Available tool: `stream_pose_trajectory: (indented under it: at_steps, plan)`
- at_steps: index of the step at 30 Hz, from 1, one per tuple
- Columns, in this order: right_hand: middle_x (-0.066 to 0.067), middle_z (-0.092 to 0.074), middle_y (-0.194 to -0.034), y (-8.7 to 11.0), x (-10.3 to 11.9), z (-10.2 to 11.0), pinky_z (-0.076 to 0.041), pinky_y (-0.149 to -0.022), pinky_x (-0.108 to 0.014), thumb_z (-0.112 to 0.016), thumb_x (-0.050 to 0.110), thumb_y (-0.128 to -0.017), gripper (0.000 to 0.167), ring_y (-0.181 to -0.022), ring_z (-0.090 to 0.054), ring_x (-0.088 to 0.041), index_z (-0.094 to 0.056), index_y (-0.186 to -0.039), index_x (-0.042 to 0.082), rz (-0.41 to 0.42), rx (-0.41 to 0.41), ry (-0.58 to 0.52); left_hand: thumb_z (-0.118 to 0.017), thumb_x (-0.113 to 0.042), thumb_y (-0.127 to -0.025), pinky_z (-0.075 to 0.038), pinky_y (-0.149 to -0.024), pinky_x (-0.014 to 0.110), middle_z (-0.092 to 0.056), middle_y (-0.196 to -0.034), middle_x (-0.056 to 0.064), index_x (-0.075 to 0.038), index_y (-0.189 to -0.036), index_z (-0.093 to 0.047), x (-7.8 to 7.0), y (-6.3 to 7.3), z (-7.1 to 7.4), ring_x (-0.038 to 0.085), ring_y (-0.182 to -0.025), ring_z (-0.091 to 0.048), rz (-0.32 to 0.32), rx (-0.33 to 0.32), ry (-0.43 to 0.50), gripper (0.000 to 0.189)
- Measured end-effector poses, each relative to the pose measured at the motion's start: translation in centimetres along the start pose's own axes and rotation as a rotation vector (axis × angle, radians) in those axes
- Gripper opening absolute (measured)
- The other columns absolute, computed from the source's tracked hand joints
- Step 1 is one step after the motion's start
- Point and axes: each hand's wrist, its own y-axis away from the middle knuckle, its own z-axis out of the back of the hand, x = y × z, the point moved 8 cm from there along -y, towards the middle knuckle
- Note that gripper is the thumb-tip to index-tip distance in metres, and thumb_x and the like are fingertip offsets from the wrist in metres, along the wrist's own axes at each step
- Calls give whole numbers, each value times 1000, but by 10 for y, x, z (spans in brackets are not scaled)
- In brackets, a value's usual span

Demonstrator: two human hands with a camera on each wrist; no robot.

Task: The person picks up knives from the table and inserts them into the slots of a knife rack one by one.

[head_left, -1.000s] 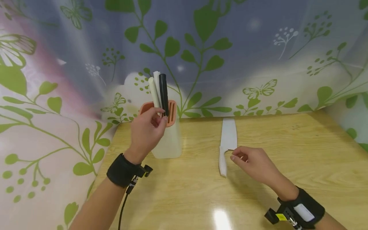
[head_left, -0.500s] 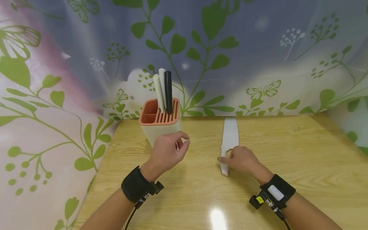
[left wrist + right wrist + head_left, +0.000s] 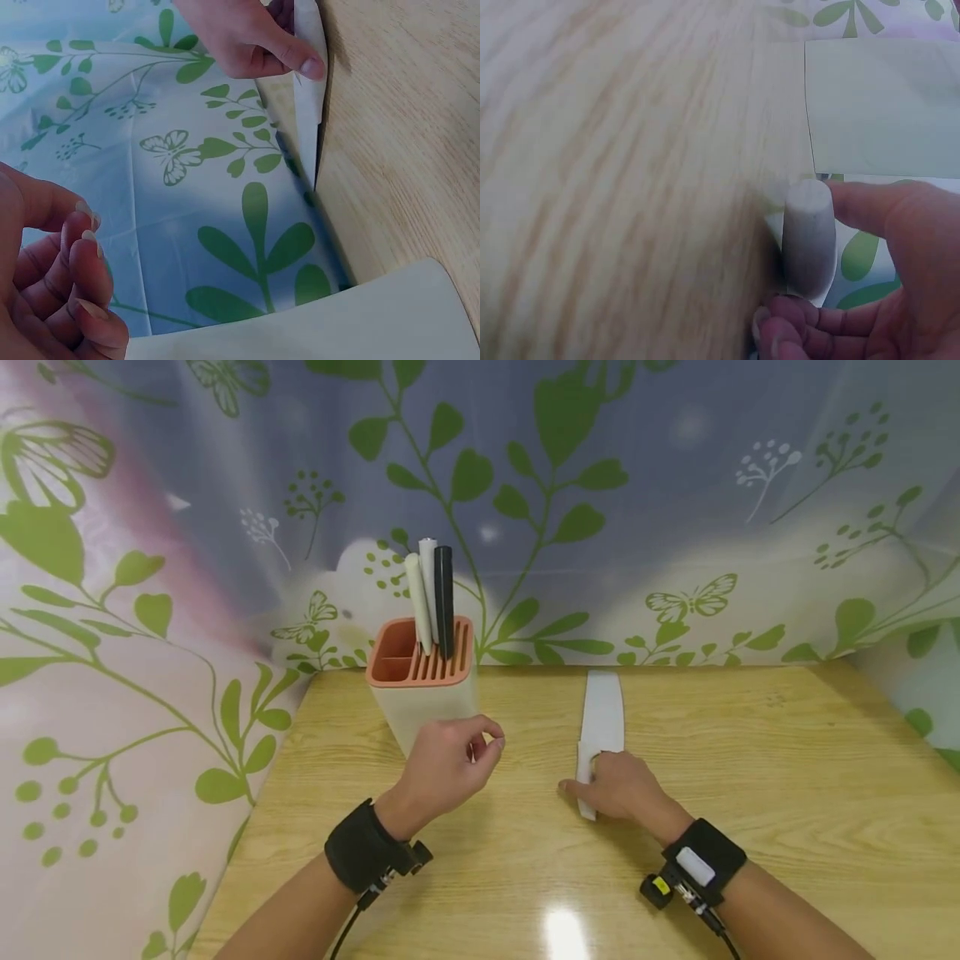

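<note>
A cleaver [image 3: 603, 706] with a broad pale blade and a white handle [image 3: 808, 240] lies on the wooden table. My right hand [image 3: 621, 787] grips that handle, thumb on one side and fingers on the other. The left wrist view also shows this hand [image 3: 251, 45] at the knife. My left hand [image 3: 448, 766] hovers in front of the knife block [image 3: 408, 714], fingers loosely curled around nothing. In the block's slotted orange top stand a black-handled knife [image 3: 444, 602] and two pale handles [image 3: 428, 581].
The wooden table [image 3: 750, 760] runs on to the right of the cleaver. Behind it hangs a leaf-and-butterfly patterned cloth [image 3: 675, 552], and the same cloth covers the left side. Two open compartments [image 3: 393, 652] occupy the left of the block's top.
My left hand has come away from the black knife handle, moving down and right in front of the block. My right hand has moved left onto the cleaver's handle and taken hold.
</note>
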Motion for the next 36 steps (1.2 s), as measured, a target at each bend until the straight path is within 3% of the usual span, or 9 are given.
stream_pose_trajectory:
  at_steps: [6,13,23,32,36]
  plan:
    - [1,-45,-58,-3,5,-2,-34,-46,-25,-68,47,-86,46,-52,-44,-14,-52,-64,10,28,9,30,-66,-13,-90,-42,-49,18,-53,-58,-12,-12,-87,-73,1,3,-4,0,-51,-46,14,6,19,9]
    - [-5,-55,-65,-4,0,-3,-41,-47,-27,-68,40,-85,37,-57,-53,-18,-56,-75,7,-17,-8,15,-65,-13,-91,-41,-49,17,-52,-58,-12,-12,-87,-74,1,6,-9,0,-50,-45,22,40,26,10]
    - [-3,-53,-60,0,-10,4,-41,-44,-27,-69,34,-82,32,-51,-52,-16,-56,-68,8,5,-88,-12,-64,-14,-93,-41,-49,18,-53,-60,-12,-12,-89,-74,2,10,-11,0,-51,-44,34,63,29,11]
    - [0,-50,-52,15,-13,29,-37,-41,-25,-66,28,-84,28,-45,-49,-13,-54,-66,11,65,-154,10,-63,-13,-93,-41,-49,18,-54,-60,-12,-12,-89,-74,0,9,-8,0,-51,-45,34,62,30,12]
    - [4,-41,-47,24,-13,49,-28,-40,-23,-66,26,-87,23,-41,-39,-10,-65,-84,3,100,-178,40,-63,-14,-93,-41,-49,18,-53,-60,-13,-13,-89,-74,1,9,-9,0,-51,-44,37,65,34,11]
